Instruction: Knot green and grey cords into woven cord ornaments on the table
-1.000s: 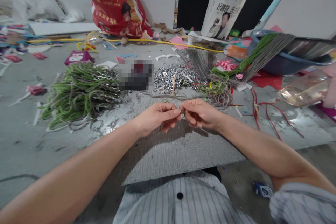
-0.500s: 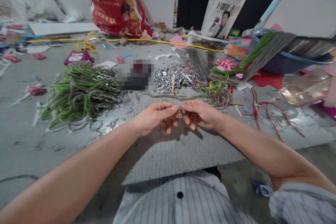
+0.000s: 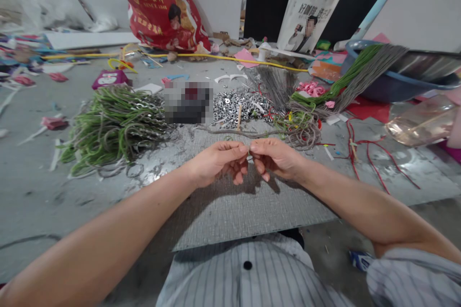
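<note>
One grey board [image 3: 230,216] under left hand [image 3: 219,163], right hand [image 3: 275,158]; littered concrete floor [image 3: 32,206].

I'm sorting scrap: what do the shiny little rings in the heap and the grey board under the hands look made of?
The rings are probably metal, bright silver, since they glint sharply. The board, below the left hand and right hand, looks like a stiff flat sheet with a matte, woven-looking grey face; its core is unclear.

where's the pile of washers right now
Head view, centre: the washer pile lies just past the grey mat's far edge, right of the green cord heap.
</note>
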